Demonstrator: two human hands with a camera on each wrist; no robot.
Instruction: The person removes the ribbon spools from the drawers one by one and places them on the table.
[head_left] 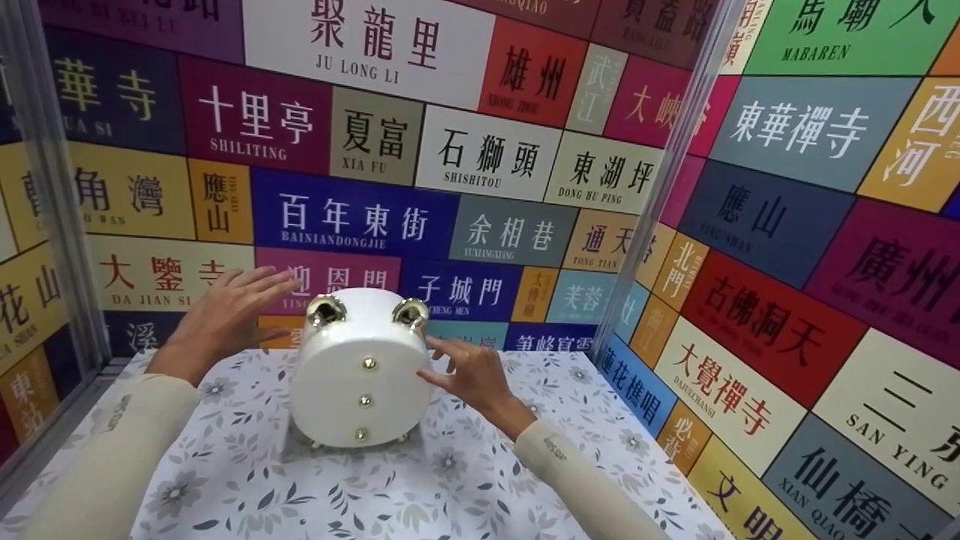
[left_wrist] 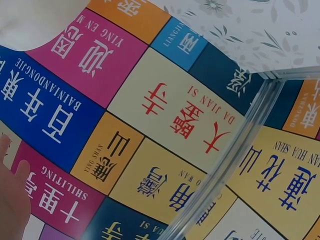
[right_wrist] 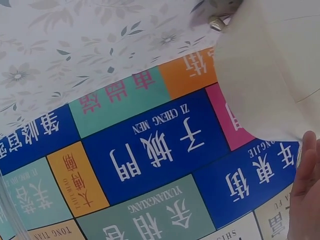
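Note:
A white, rounded, drum-like case [head_left: 360, 382] with gold fittings stands on the patterned tabletop. Three gold studs run down its front, and two shiny gold rings [head_left: 410, 313] sit at its upper corners. To the left of it, my left hand [head_left: 229, 311] is raised with fingers extended and apart from the case. My right hand [head_left: 472, 373] is at its right side, thumb and forefinger spread, fingertips right at the side below the ring. In the right wrist view the case's pale side [right_wrist: 270, 75] shows a seam, with a small gold foot [right_wrist: 217, 23] at its base.
White cloth with grey flowers and leaves covers the table [head_left: 247, 480]. Colourful panels with Chinese place names [head_left: 352, 217] rise behind it and along the right. Clear upright corner strips [head_left: 649, 187] stand at the back corners.

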